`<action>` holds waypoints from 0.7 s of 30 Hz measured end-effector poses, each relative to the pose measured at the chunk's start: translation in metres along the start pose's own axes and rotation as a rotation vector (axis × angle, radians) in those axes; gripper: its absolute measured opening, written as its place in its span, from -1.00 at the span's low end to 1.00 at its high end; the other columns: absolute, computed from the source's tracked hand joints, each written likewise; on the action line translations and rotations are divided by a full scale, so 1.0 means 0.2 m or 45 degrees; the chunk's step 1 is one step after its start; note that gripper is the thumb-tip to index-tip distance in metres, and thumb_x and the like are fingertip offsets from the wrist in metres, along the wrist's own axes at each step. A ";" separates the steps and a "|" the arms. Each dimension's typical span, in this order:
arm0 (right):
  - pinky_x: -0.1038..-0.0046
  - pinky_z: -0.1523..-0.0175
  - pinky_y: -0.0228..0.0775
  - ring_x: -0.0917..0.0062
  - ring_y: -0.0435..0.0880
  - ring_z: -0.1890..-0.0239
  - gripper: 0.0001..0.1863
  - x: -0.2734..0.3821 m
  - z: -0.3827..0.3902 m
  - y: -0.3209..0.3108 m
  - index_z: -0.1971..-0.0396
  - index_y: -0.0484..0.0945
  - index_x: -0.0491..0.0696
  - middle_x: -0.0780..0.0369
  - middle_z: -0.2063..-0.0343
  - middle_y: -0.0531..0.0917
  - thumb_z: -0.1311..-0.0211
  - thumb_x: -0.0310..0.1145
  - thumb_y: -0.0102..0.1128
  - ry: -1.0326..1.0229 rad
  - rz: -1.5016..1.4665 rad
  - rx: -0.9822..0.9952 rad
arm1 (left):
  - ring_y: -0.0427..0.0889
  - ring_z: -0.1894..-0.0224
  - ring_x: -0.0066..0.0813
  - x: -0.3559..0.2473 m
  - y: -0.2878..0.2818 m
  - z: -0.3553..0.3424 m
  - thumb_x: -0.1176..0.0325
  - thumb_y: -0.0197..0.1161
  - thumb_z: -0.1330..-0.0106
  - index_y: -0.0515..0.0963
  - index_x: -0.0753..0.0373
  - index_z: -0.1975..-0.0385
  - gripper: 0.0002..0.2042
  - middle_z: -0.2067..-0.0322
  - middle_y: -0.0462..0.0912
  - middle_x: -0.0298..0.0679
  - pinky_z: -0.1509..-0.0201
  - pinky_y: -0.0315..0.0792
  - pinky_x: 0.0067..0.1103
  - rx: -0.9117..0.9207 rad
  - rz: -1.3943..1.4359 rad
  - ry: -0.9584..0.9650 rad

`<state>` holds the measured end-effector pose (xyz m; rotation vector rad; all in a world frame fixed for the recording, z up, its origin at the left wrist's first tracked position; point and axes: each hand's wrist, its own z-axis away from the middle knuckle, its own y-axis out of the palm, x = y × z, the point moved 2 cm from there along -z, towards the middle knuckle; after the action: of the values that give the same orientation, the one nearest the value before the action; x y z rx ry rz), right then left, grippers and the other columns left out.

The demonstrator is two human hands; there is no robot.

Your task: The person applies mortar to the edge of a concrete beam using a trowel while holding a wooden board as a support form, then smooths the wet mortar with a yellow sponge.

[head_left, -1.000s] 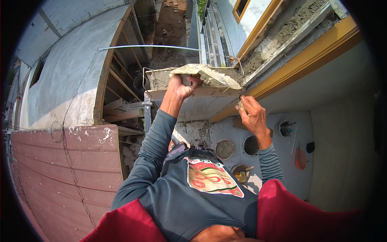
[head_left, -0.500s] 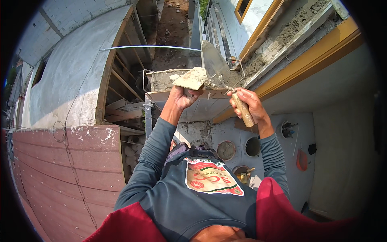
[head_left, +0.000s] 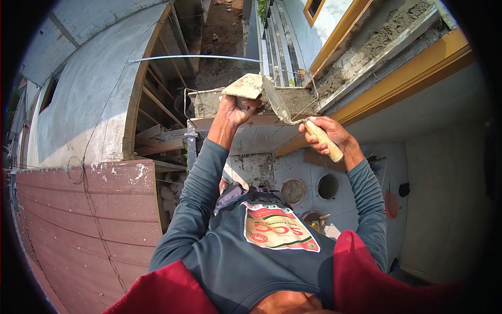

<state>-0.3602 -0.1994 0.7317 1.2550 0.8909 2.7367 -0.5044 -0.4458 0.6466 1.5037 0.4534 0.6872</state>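
My left hand is closed under a pale, flat, angular slab, whose exact kind I cannot make out. In my right hand is the wooden handle of a trowel, the fingers wrapped round it. The trowel's blade stands tilted, nearly edge-on, close by the slab's right edge; whether they touch I cannot tell. Beneath both hands runs a narrow ledge of wet grey mortar, bordered by boards. A bent wire rod rises near the blade.
More mortar lies in a boarded channel at upper right, beside a yellow-brown beam. Below on the tiled floor stand a filled bucket, a dark bucket and a tool bucket. Red-brown sheeting spreads at left.
The trowel has turned from showing its broad face to nearly edge-on, and its handle has moved right. My left hand and the slab have shifted slightly left; the slab has tilted a little.
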 end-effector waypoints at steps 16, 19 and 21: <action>0.60 0.39 0.50 0.68 0.60 0.47 -0.68 -0.12 -0.19 0.05 0.04 0.46 -0.22 0.26 0.41 0.58 -0.40 -0.28 0.14 -1.053 0.644 -0.642 | 0.55 0.37 -0.34 0.01 -0.02 0.06 0.19 -0.04 -0.45 0.47 0.27 -0.01 -0.67 0.14 0.61 -0.07 0.60 0.35 -0.65 0.013 -0.125 0.073; 0.52 0.36 0.46 0.64 0.59 0.46 -0.69 -0.27 -0.39 -0.02 0.10 0.49 -0.23 0.26 0.51 0.57 -0.38 -0.27 0.16 -1.150 0.871 -0.837 | 0.52 0.34 -0.39 -0.02 0.02 0.21 0.23 -0.05 -0.45 0.44 0.31 -0.01 -0.69 0.11 0.56 -0.08 0.56 0.40 -0.67 -0.007 -0.172 0.076; 0.56 0.40 0.42 0.67 0.55 0.50 -0.70 -0.34 -0.48 -0.13 0.11 0.51 -0.19 0.28 0.49 0.58 -0.39 -0.24 0.14 -1.052 1.119 -0.918 | 0.50 0.34 -0.32 -0.05 0.03 0.26 0.22 -0.01 -0.44 0.43 0.33 -0.03 -0.67 0.11 0.54 -0.06 0.57 0.38 -0.69 0.075 -0.170 0.092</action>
<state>-0.3866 -0.2411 0.6214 2.5412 -0.7941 2.0575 -0.4775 -0.4917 0.6535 1.4924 0.6286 0.6290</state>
